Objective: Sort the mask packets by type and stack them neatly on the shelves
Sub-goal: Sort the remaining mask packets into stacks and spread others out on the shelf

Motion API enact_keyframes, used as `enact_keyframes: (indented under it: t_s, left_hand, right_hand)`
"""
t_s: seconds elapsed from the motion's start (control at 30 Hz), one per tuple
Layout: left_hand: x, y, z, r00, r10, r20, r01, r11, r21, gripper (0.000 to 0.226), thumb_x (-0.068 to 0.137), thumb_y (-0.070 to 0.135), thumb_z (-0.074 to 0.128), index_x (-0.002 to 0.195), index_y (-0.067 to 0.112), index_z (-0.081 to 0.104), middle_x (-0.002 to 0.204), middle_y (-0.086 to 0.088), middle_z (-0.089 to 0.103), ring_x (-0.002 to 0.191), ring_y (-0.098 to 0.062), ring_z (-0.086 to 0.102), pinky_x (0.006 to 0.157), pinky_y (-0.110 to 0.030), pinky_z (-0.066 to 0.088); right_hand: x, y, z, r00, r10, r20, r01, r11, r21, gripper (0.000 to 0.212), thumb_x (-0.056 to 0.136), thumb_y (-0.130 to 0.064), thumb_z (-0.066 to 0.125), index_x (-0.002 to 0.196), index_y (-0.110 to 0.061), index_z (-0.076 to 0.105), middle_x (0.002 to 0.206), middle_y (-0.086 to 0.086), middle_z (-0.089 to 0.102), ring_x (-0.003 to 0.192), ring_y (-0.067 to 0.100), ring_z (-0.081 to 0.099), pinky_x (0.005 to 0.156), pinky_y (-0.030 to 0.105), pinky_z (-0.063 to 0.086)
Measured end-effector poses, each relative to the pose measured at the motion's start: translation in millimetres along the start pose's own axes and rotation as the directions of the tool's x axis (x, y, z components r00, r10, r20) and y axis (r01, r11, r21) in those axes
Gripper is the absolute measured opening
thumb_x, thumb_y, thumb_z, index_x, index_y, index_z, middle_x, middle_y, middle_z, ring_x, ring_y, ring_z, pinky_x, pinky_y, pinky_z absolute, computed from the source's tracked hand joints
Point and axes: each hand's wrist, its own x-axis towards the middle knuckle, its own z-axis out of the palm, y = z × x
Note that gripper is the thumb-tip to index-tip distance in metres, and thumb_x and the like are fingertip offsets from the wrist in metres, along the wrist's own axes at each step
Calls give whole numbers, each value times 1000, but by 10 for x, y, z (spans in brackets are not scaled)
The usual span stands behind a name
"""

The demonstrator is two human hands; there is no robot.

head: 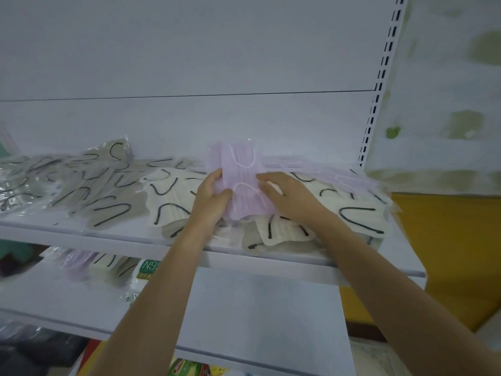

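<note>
A stack of lilac mask packets (244, 183) is held upright-tilted over the upper shelf (130, 240). My left hand (211, 196) grips its left edge and my right hand (284, 194) grips its right edge. Under and around them lie cream mask packets with black ear loops (168, 202). To the left lie grey mask packets with black loops (89, 191). More lilac packets (341, 175) lie at the back right of the shelf.
The lower shelf (257, 308) carries lilac and cream packets (89, 264) and an N95 packet (147, 270) at its left. A slotted upright (379, 85) bounds the shelves on the right. Beyond it is a yellow wall (447, 253). Coloured goods (189, 369) sit below.
</note>
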Motion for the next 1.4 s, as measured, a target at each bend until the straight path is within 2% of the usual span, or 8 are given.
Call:
enact_keyframes:
  t_s: [0.13, 0.27, 0.47, 0.6, 0.83, 1.1, 1.23, 1.4]
  left_hand:
    - [21, -21, -7, 999, -7, -49, 6, 999, -32, 59, 89, -5, 43, 140, 23, 35, 132, 6, 48, 123, -15, 46, 102, -31, 42]
    - [70, -65, -7, 999, 9, -44, -7, 999, 35, 58, 92, -2, 39, 143, 24, 33, 142, 9, 36, 133, -12, 34, 113, -35, 30]
    - [110, -83, 7, 998, -13, -66, 17, 998, 65, 43, 94, 0, 38, 132, 17, 50, 140, -1, 46, 131, -18, 42, 113, -38, 32]
    - [83, -54, 13, 998, -32, -52, 33, 999, 26, 40, 97, 7, 41, 135, 15, 47, 141, -1, 44, 130, -16, 42, 111, -32, 32]
    - [60, -11, 20, 994, -104, -16, 103, 992, -78, 45, 94, 42, 49, 132, 19, 52, 134, 2, 54, 121, -13, 52, 108, -37, 38]
    - [63, 16, 30, 999, -51, -17, 50, 998, -46, 42, 84, 2, 58, 123, 17, 53, 116, 4, 60, 114, -21, 56, 90, -30, 50]
    - [9, 46, 29, 991, -39, -127, 32, 998, -59, 65, 86, -8, 46, 143, 21, 32, 139, 6, 43, 131, -16, 38, 98, -20, 37]
    - [-14, 24, 10, 973, 30, -229, -44, 997, -56, 63, 91, -7, 37, 146, 24, 27, 147, 9, 28, 133, -4, 27, 100, -13, 26]
  right_hand:
    - [201, 218, -467, 909, 390, -146, -416, 858, -300, 48, 97, -31, 41, 142, -16, 34, 144, 13, 38, 133, 32, 32, 107, 40, 27]
    - [231, 573, -659, 715, 692, -96, -649, 607, -458, 48, 90, -31, 49, 132, -9, 40, 137, 18, 42, 128, 37, 36, 107, 44, 30]
    - [202, 552, -558, 831, 522, -190, -553, 748, -367, 4, 85, -11, 53, 85, -8, 51, 84, 9, 54, 77, 25, 52, 67, 27, 40]
    - [261, 357, -461, 852, 468, -234, -478, 878, 15, 28, 84, -7, 49, 59, -12, 37, 53, 2, 31, 47, 15, 28, 45, 22, 22]
    - [285, -184, 74, 965, 260, -16, -253, 949, 187, 25, 88, -15, 50, 64, -13, 41, 61, 2, 35, 58, 13, 34, 48, 21, 25]
    - [424, -251, -42, 950, 240, 199, -289, 918, 273, 27, 93, -23, 53, 106, -4, 66, 108, 8, 67, 93, 20, 62, 72, 15, 49]
    - [799, 129, -103, 954, 298, 15, -294, 948, -118, 42, 95, -17, 46, 135, -4, 43, 139, 14, 46, 126, 28, 44, 100, 29, 35]
    - [1012, 449, 19, 857, 489, 161, -368, 801, -471, 55, 98, -27, 39, 147, -10, 19, 150, 15, 26, 138, 34, 21, 111, 42, 23]
